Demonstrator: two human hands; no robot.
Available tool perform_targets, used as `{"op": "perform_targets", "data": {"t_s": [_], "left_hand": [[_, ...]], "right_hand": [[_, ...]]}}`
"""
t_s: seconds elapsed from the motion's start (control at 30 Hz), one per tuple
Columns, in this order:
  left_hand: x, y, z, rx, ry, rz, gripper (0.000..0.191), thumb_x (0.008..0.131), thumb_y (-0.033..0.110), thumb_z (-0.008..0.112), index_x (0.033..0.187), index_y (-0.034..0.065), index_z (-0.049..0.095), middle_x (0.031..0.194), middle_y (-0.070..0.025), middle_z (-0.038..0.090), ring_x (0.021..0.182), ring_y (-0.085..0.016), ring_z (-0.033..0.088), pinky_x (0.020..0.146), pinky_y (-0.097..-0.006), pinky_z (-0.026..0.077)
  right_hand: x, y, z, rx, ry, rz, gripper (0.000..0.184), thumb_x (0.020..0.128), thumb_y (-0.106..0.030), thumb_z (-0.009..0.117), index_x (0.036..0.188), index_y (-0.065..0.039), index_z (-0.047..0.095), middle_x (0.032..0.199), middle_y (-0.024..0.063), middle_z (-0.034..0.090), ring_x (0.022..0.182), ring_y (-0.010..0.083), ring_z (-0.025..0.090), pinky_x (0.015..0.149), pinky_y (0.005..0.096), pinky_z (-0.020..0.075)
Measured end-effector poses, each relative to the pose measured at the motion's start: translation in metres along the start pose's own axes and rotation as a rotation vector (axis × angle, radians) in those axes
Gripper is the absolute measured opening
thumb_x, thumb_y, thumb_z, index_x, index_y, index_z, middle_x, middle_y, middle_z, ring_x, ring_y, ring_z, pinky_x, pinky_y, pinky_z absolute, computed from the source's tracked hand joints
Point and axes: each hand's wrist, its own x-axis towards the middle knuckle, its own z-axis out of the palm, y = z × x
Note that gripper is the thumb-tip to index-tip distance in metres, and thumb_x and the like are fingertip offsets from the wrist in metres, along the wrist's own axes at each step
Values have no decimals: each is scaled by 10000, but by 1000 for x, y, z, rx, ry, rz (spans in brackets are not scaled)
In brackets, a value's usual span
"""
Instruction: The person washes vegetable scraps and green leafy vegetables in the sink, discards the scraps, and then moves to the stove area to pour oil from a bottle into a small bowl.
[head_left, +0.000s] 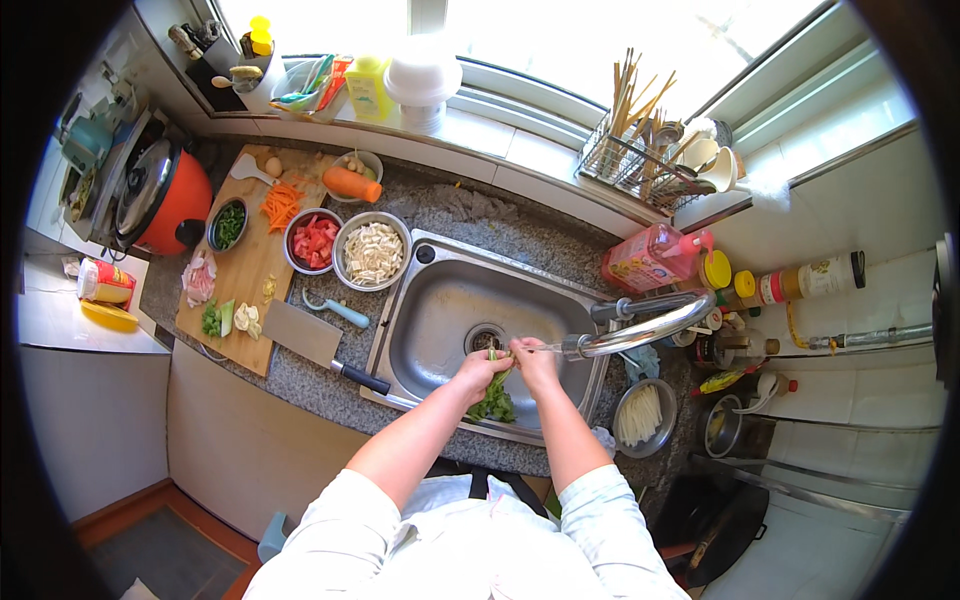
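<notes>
Over the stainless steel sink, my left hand grips a bunch of leafy green herbs, its leaves hanging toward the near rim. My right hand is at the stem end, under the mouth of the chrome faucet, fingers closed together; whether a stem is between them I cannot tell. Water seems to run from the faucet onto these fingers. The drain lies just beyond both hands. Left of the sink, a cleaver rests partly on the wooden cutting board, near a blue-handled peeler.
Bowls of chopped white pieces and red pieces stand left of the sink. Shredded carrot lies on the board. A bowl of white strips stands at right, near a pink soap bottle. A utensil rack occupies the sill.
</notes>
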Motion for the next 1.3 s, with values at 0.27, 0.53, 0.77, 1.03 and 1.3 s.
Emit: {"op": "perform_targets", "data": {"t_s": [0.27,0.53,0.77,1.03,1.3], "left_hand": [[-2,7,3,56,48,-31,124,849,42,652,960,21,601,868,-53,637,781,-132,607,693,-261,488],[-7,15,12,210,88,68,333,747,7,728,1017,6,533,898,-78,620,829,-164,619,740,-294,498],[-5,19,8,335,144,137,421,712,6,746,1057,-12,504,875,-100,626,786,-174,628,707,-303,515],[3,22,8,549,202,218,383,688,30,769,991,3,536,815,-75,624,736,-149,612,677,-291,511],[6,27,5,569,183,256,335,696,70,794,937,9,570,799,-54,623,718,-123,588,670,-279,500]], "right_hand": [[-4,-4,1,-32,-32,-60,167,898,-210,637,914,-49,594,779,11,609,636,91,536,553,232,424],[-3,-8,-5,-154,-65,-63,207,882,-248,655,913,-54,592,776,27,618,628,91,534,548,228,421],[1,-2,-3,-33,-22,3,208,892,-246,639,917,-44,598,751,36,626,589,93,531,516,235,428],[3,-2,-2,218,2,98,199,919,-238,604,918,-39,607,797,53,643,636,97,576,553,213,466],[-1,-8,-6,242,-7,161,210,897,-261,646,939,-59,609,825,30,651,706,103,606,607,225,476]]}}
